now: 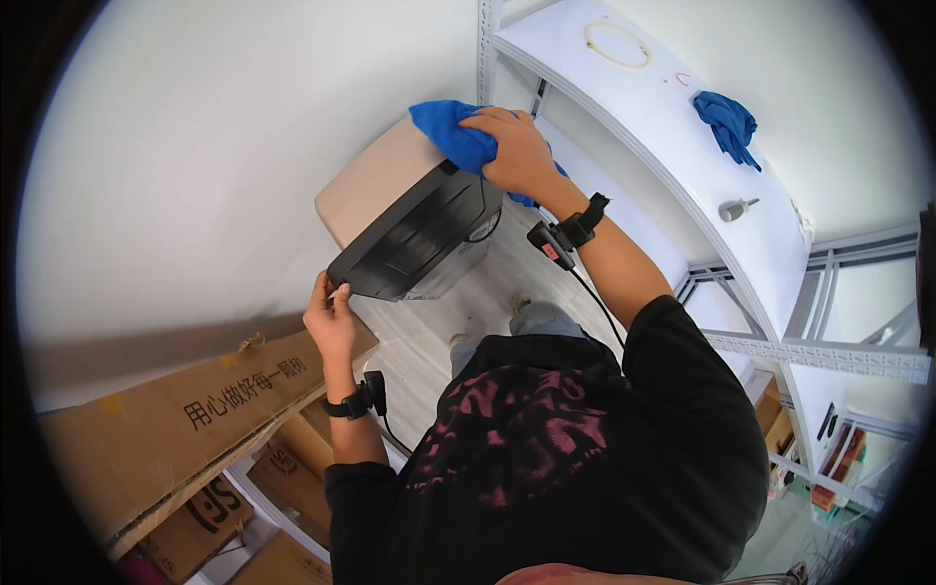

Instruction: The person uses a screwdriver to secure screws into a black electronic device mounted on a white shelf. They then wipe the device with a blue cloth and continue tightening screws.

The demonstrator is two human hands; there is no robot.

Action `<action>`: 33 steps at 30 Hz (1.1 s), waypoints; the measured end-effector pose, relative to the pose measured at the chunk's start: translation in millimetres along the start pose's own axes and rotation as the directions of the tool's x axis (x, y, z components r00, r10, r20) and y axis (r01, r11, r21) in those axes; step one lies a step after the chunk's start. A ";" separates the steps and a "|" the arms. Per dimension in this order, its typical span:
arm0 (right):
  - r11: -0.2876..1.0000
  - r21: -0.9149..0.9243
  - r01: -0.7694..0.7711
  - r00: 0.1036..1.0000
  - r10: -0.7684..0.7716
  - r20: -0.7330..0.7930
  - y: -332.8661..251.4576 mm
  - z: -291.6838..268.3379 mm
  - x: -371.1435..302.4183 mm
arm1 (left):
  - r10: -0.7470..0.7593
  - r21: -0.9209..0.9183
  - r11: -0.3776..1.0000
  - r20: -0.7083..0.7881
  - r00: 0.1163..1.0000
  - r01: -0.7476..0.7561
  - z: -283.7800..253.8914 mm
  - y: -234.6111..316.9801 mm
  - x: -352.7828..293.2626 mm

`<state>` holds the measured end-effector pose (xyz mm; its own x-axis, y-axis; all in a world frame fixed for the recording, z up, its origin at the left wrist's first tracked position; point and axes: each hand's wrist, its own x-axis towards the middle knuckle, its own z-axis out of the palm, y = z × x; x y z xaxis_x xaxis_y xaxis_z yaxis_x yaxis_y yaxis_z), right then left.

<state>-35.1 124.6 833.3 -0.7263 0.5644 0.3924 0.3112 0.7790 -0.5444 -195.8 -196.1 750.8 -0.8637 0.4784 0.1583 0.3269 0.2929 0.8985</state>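
A box-shaped appliance (390,180) with a beige top and a black panel (409,239) facing me stands against the white wall. My right hand (517,151) presses a blue cloth (458,132) onto the top's far right corner. Part of the cloth hangs down past that edge, and the palm side of the hand is hidden. At the near left corner of the black panel, my left hand (331,312) grips the edge with thumb and fingers. A dark cord or hose curves by the panel's right end.
On my right, a white shelf (663,127) carries a yellowish ring (617,45), a crumpled blue cloth (726,127) and a small grey-white bottle (733,210). A long cardboard box (166,419) lies to my left, above more cartons (200,526). Grey wood-look floor (400,341) shows below the appliance.
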 end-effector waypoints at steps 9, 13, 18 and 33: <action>0.801 0.594 -0.076 0.991 -0.005 0.133 72.8 -9.4 -1.6 | 0.487 0.393 0.786 0.082 0.869 -0.478 92.0 125.6 10.5; 0.686 0.702 -0.190 0.976 0.055 0.211 98.6 2.0 -13.3 | 0.465 0.660 0.610 0.149 0.872 -0.438 134.1 136.4 6.3; 0.578 0.740 -0.344 0.932 0.112 0.346 130.6 29.4 -29.5 | 0.423 0.629 0.677 0.094 0.901 -0.383 145.3 137.3 7.7; 0.876 0.308 0.371 0.909 -0.410 0.071 20.0 -5.1 3.0 | 0.426 0.583 0.745 -0.044 0.904 -0.323 145.3 134.7 -1.9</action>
<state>-27.8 143.3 827.3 -0.8315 0.1745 0.5274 -0.1858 0.8073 -0.5600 -94.5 -37.3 812.0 -0.6579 0.5207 0.5441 0.7465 0.5465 0.3796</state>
